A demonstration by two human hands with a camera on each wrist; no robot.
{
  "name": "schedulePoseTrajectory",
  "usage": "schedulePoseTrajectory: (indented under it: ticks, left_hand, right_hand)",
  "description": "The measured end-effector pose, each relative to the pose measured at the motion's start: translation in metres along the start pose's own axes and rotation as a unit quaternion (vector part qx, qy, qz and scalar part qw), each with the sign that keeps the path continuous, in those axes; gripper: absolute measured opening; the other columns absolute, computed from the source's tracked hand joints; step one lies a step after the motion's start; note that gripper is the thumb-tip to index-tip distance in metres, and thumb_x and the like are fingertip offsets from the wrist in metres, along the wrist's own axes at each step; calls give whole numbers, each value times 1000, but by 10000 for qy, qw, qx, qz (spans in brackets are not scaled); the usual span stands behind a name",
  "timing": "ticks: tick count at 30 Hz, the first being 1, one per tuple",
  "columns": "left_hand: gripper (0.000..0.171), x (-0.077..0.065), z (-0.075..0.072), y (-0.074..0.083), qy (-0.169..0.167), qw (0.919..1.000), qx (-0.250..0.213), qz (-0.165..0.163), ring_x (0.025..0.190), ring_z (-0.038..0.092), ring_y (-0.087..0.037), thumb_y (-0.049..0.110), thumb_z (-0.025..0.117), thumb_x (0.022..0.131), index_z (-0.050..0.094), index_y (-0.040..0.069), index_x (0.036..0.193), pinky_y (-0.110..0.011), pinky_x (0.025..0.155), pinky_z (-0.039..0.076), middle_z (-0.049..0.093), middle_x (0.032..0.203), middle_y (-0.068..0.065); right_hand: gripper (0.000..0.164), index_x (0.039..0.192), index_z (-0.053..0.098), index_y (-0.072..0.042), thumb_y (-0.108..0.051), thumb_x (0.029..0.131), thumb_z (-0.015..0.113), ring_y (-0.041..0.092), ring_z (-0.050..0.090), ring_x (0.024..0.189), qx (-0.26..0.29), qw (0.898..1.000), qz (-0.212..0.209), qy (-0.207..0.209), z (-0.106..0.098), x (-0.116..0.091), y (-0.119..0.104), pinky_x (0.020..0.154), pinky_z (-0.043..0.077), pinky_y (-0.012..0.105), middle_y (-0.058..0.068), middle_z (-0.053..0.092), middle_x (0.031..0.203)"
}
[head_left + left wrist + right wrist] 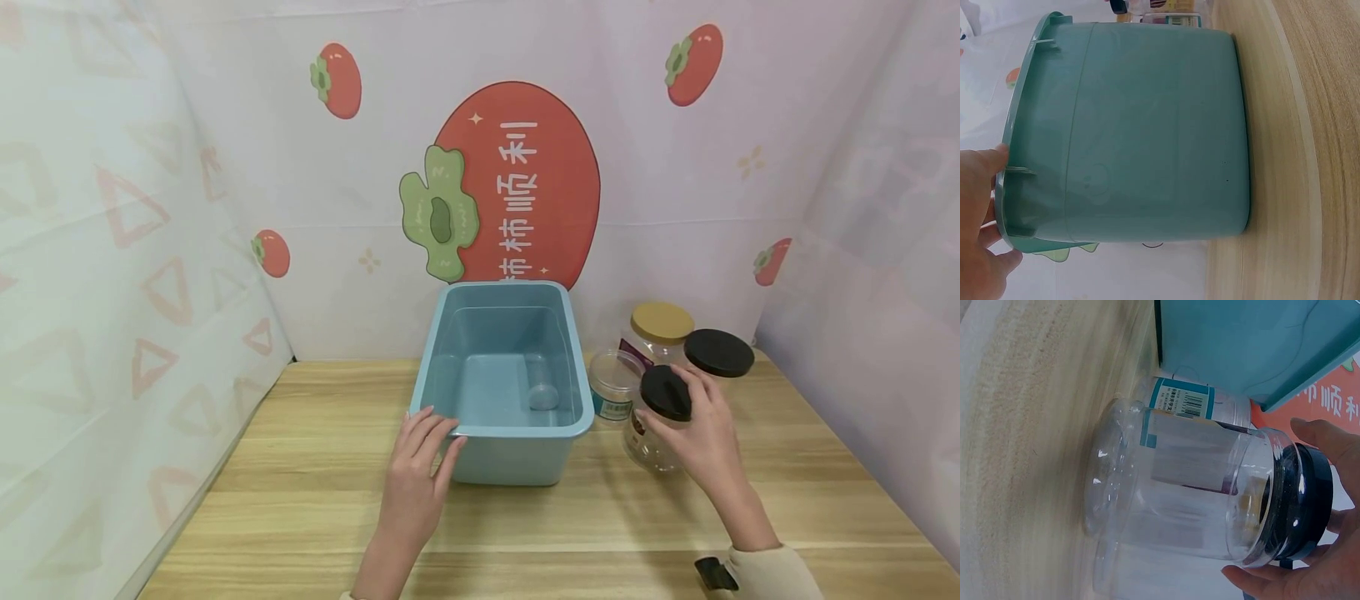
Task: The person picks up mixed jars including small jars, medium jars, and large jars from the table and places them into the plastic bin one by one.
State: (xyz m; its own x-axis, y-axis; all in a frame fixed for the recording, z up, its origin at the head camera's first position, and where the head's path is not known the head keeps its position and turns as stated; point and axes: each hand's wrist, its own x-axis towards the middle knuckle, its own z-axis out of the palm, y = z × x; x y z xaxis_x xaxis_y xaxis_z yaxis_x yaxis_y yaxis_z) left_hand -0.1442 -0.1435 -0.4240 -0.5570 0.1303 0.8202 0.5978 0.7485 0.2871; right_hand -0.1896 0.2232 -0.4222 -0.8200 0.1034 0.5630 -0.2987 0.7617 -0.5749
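The left hand [418,457], its back upward, grips with bent fingers [435,437], the thumb [450,465] opposite them. The right hand [705,433] leans leftward, gripping. The left forearm [384,558] and right forearm [746,518] slant inward.

Fingers [988,161] of the left hand [971,212] hold the rim [1016,100] of a teal bin [1141,131] on a wooden table [1291,187].

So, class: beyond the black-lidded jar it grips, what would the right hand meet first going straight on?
The right hand would probably meet the yellow-lidded jar first, though depth is unclear.
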Motion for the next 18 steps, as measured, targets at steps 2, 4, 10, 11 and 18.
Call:
schedulePoseTrajectory:
  ticks: [2,4,10,11,18]
  left_hand:
    - [25,0,0,0,4,10000,-5,5,121,66,-39,3,84,86,76,-1,109,-72,106,47,74,107,-10]
    - [25,0,0,0,2,10000,-8,6,121,66,-39,3,84,86,76,-1,109,-72,105,47,74,107,-10]
    - [25,0,1,1,-35,10000,8,-40,122,66,-37,4,84,86,76,0,109,-71,107,46,74,107,-9]
    - [24,0,0,1,-45,10000,14,-52,122,66,-37,5,83,87,76,0,109,-71,107,46,74,107,-9]
    - [22,0,0,2,-40,10000,6,-61,122,66,-36,8,82,90,76,0,110,-69,109,45,74,107,-8]
  right_hand:
    - [81,141,53,8,-7,74,96,58,44,135,19,10000,-51,45,1,0,1,103,40,78,34,47,147]
    - [82,140,54,8,-6,73,97,58,44,135,30,9999,-107,96,3,0,2,104,40,77,34,47,146]
    - [82,139,55,9,-3,70,98,60,44,134,30,9996,-208,163,5,0,3,103,38,78,34,47,146]
    - [82,138,55,9,-3,69,98,60,44,134,23,9997,-207,160,5,-1,3,103,38,78,34,47,146]
    - [81,137,56,8,-4,68,98,65,42,130,14,9997,-197,131,5,-2,2,102,34,79,36,45,145]
